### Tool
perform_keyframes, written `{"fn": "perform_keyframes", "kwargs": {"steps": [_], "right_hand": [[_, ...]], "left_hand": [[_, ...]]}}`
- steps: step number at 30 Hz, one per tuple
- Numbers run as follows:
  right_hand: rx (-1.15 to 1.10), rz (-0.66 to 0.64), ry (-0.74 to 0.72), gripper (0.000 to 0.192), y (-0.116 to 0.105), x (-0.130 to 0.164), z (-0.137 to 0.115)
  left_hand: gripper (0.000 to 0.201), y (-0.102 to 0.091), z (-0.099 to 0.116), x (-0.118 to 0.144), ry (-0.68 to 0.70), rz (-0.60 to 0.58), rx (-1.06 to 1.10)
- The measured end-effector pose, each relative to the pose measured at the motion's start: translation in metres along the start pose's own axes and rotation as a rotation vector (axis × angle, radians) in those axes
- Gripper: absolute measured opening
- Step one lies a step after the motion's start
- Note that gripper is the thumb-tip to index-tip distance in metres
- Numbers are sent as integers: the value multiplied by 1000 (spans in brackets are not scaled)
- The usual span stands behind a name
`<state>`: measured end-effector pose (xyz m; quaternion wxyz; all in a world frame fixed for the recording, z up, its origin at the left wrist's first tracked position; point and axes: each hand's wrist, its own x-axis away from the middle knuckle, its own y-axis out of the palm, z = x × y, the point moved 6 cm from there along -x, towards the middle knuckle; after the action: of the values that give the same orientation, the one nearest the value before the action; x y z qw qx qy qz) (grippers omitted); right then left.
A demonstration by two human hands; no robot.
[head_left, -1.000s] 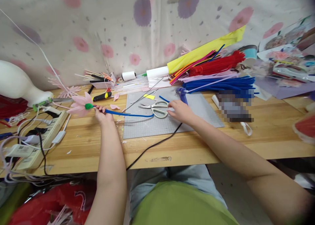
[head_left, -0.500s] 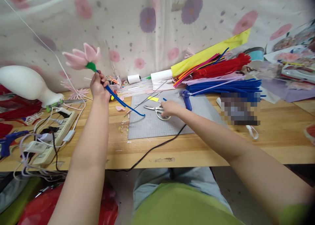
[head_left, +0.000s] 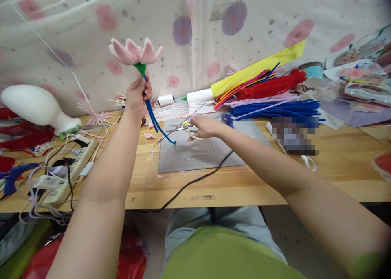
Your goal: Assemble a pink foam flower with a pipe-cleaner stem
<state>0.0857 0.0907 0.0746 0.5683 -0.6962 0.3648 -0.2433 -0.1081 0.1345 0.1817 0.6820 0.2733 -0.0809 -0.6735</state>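
Note:
My left hand (head_left: 139, 95) is closed around the stem of a pink pipe-cleaner flower (head_left: 136, 53), just below its green base. The flower stands upright in the air with petals spread, and several blue stems (head_left: 152, 116) hang below my fist, one curling at its end. My right hand (head_left: 203, 127) grips the handles of a pair of scissors (head_left: 186, 128) a little above the grey cutting mat (head_left: 207, 157). The scissors' blades point left, toward the blue stems, and look apart from them. Thin dark wires lie by the blades.
A blue glue gun (head_left: 227, 119) lies at the mat's far side, its black cord (head_left: 195, 185) crossing the table. Behind are blue (head_left: 275, 108) and red pipe cleaners (head_left: 271, 85). On the left are a power strip (head_left: 73, 169) and a white foam head form (head_left: 36, 108).
My left hand has moved right, and the flower has turned more upright. My right hand has picked the scissors up from the mat and shifted slightly left.

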Motion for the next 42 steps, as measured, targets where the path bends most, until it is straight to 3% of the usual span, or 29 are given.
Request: {"fn": "perform_keyframes", "kwargs": {"steps": [10, 14, 20, 24, 35, 42], "right_hand": [[113, -81, -16, 72, -6, -27, -44], [128, -87, -8, 74, -7, -32, -52], [42, -152, 7, 75, -1, -35, -50], [0, -190, 16, 75, 3, -35, -44], [-38, -252, 17, 75, 4, -29, -42], [-36, -246, -2, 73, 6, -32, -49]], "left_hand": [[14, 21, -18, -1, 16, -123, -100], [11, 18, -24, -5, 12, -89, -80], [10, 17, -26, -4, -28, -13, -24], [20, 18, -20, -2, 28, -19, -8], [17, -10, -19, -15, 40, -14, -27], [15, -4, -22, -11, 49, 14, -21]]}}
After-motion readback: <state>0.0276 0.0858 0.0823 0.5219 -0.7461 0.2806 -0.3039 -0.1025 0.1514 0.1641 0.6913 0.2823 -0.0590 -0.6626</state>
